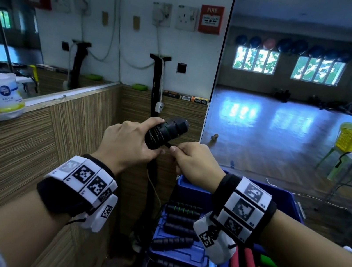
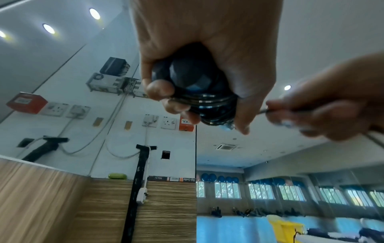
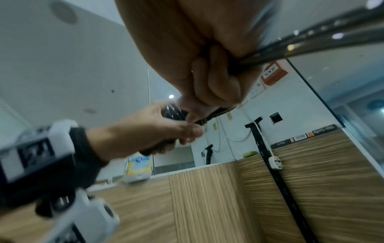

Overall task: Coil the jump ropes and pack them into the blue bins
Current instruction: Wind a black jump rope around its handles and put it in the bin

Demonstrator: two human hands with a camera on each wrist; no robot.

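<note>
Coiling underway: left hand [image 1: 130, 143] clenching black jump-rope handles [image 1: 166, 131] above blue bin [image 1: 187, 187] at 5 o'clock, right hand [image 1: 196, 162] pinching cord [image 2: 262, 111] taut; next, probably tucking the end, then lowering.

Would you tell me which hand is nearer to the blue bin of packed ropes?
Right. The right hand hangs just above the blue bin; the left hand grips the black handles further left, beside it.

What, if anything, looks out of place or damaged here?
Nothing stands out. The left hand grips the black handles with cord wound round them, the right hand pinches the loose cord end, and more handles lie in the blue bin below.
</note>
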